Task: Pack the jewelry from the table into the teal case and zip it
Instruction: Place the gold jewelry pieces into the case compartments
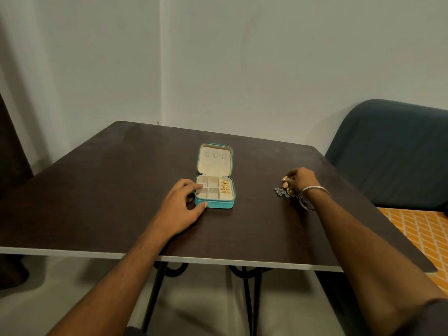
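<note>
My left hand (180,207) steadies the open teal case (214,200) mid-table (97,202), thumb on its front wall, fingers over the left rim; lid (214,159) hinged away from me. My right hand (301,179) pinches gold jewelry (286,181) from the pile (284,191).

A dark brown wooden table (121,190) with a white edge stands on thin black metal legs (155,292) against a pale wall (242,57). A dark blue upholstered chair (392,151) sits beside an orange patterned cloth (421,229).
</note>
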